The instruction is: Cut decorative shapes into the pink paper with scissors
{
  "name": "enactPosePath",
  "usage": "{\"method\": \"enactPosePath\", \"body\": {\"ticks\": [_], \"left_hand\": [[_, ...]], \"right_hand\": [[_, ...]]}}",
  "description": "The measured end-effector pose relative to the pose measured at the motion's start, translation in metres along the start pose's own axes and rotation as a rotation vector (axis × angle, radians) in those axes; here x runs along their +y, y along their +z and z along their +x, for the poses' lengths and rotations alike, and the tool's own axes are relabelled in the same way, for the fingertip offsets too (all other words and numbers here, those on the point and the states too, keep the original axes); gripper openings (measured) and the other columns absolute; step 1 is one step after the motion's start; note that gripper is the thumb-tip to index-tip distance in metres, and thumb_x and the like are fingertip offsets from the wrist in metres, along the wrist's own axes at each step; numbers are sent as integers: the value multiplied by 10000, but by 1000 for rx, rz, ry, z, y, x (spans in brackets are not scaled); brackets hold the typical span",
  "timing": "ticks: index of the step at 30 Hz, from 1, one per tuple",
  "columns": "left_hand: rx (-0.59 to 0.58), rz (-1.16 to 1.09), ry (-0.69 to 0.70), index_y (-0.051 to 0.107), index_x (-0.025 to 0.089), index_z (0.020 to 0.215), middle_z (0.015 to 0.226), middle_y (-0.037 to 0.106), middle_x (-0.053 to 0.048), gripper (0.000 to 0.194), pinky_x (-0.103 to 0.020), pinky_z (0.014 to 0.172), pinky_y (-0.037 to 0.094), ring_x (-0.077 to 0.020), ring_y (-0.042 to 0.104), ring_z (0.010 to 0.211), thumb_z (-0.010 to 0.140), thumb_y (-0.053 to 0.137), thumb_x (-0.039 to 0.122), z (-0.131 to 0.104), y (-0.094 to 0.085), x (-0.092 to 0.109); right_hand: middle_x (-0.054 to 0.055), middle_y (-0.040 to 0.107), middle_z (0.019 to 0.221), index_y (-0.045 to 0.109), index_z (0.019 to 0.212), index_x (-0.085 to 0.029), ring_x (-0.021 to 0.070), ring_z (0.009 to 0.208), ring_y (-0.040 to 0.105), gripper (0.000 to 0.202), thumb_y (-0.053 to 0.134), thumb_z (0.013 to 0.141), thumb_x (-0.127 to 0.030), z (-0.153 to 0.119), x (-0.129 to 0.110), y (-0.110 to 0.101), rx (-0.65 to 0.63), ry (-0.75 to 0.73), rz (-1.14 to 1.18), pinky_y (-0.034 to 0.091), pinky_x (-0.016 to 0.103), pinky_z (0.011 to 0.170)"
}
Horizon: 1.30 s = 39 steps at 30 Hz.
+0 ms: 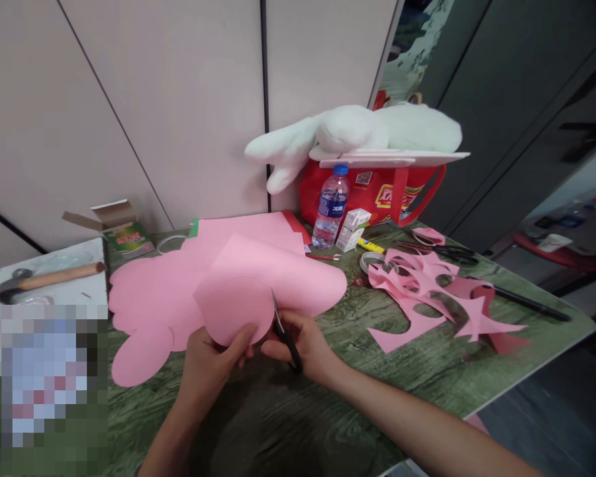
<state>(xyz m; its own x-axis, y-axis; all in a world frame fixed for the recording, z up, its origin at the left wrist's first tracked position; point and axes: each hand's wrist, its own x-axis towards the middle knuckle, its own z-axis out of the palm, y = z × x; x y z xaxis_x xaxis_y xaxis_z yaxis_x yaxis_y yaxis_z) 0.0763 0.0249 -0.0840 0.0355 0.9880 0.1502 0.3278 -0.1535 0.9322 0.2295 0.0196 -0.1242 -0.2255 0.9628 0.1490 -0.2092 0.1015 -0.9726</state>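
Note:
My left hand (pixel 213 361) pinches the lower edge of a large pink paper sheet (pixel 238 298), thumb on top. The sheet has a rounded lower edge and curls over toward the right. My right hand (pixel 300 344) is closed on black-handled scissors (pixel 289 341), whose blades point up at the paper's edge beside the rounded part. Pink rounded paper pieces (pixel 144 358) lie to the left, partly beneath the held sheet. More flat pink paper (pixel 258 228) lies behind it.
Pink paper scraps (pixel 427 291) spread on the right of the green table (pixel 338 397). A water bottle (pixel 332 209), small white box (pixel 353 230) and red bag (pixel 372 192) stand behind. A hammer (pixel 54 275) and open green box (pixel 126 235) are at left.

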Motion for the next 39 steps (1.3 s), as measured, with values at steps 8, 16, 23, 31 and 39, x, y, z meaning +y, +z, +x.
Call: {"method": "enactPosePath", "body": {"ticks": [8, 16, 23, 31, 39], "left_hand": [[4, -13, -10, 585, 177, 406, 383, 551, 11, 357, -226, 435, 386, -107, 484, 391, 685, 687, 375, 0, 0, 1], [-30, -12, 6, 592, 171, 418, 379, 552, 7, 363, -220, 412, 371, -102, 480, 376, 694, 683, 388, 4, -5, -6], [-44, -15, 24, 589, 175, 409, 370, 553, 11, 357, -210, 405, 381, -101, 491, 369, 696, 678, 367, 7, -7, -6], [-65, -190, -12, 583, 172, 465, 410, 555, 22, 333, -195, 405, 362, -81, 469, 392, 726, 698, 343, 9, -6, -15], [-59, -332, -32, 558, 170, 561, 427, 551, 37, 303, -187, 388, 345, -75, 452, 390, 744, 704, 361, 8, -4, -17]], "right_hand": [[-1, 550, 636, 607, 723, -165, 144, 603, 481, 487, 759, 613, -614, -1, -1, 1, -6, -1, 41, 388, 276, 569], [-14, 527, 613, 569, 675, -160, 106, 549, 403, 499, 768, 595, -610, -1, -4, 3, 20, -3, 54, 330, 256, 533], [-42, 477, 565, 542, 656, -156, 80, 516, 347, 517, 768, 582, -616, -1, -8, 3, 33, 9, 40, 277, 235, 497], [-53, 454, 550, 542, 670, -169, 79, 498, 337, 503, 768, 583, -610, -2, -6, 2, 43, 30, 13, 268, 241, 484], [-54, 456, 555, 545, 678, -166, 76, 496, 339, 475, 765, 610, -582, -2, -5, 4, 41, 16, 33, 272, 236, 477]]}}
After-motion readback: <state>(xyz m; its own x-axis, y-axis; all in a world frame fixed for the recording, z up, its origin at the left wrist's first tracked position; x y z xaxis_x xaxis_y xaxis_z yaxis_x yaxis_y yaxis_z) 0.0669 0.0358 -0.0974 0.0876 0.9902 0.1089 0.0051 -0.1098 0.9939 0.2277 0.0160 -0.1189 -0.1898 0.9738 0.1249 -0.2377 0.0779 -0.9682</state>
